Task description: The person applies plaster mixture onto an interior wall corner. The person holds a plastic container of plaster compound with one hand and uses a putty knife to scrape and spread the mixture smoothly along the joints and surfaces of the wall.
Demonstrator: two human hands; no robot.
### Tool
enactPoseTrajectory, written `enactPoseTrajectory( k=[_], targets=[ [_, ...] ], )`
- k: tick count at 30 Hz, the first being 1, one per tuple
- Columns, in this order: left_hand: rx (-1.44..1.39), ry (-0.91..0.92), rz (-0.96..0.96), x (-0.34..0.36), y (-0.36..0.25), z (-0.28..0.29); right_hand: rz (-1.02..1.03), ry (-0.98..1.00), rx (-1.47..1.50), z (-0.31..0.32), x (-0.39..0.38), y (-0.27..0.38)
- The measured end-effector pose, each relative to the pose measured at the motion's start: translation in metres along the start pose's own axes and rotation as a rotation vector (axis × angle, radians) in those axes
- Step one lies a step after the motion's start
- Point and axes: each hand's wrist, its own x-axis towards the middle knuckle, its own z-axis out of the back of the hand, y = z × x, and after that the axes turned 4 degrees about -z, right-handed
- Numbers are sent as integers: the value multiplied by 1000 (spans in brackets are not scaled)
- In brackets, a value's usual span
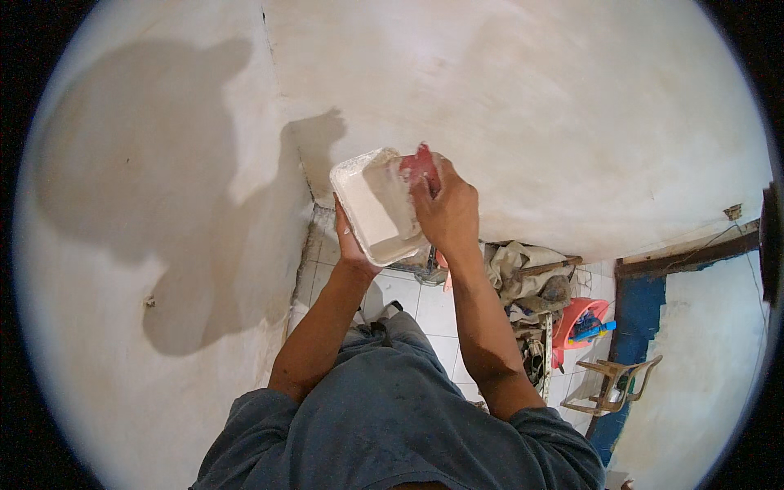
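Observation:
A white rectangular tray (357, 230) with rounded corners is held up in front of me, its rim crusted with dried white material. Smooth white paste (377, 204) lies inside it. My left hand (351, 245) grips the tray from its left side and underneath, most of the fingers hidden behind it. Over the tray's right side, my right hand (449, 208) is closed around a red scraper (421, 167) smeared with white. Its lower part is blurred by motion against the tray, so I cannot tell whether it touches the paste.
Pale plastered walls (572, 122) meet in a corner just beyond the tray. On the white tiled floor (437, 314), right of my legs, lie a heap of cloth sacks (527, 273), a red-pink basin (581, 314) and a brown wooden stool (616, 380). A blue door frame (637, 314) stands farther right.

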Motion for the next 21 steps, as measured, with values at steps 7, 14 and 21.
enactPoseTrajectory(
  k=[7,14,21],
  targets=[
    [-4,-40,22,2,-3,7,60,-57,8,-2,-1,1],
    [-24,-30,39,0,-6,5,38,3,-91,-12,-9,1],
    [-89,54,53,-4,-7,2,-43,2,12,-6,-3,7]
  ],
)
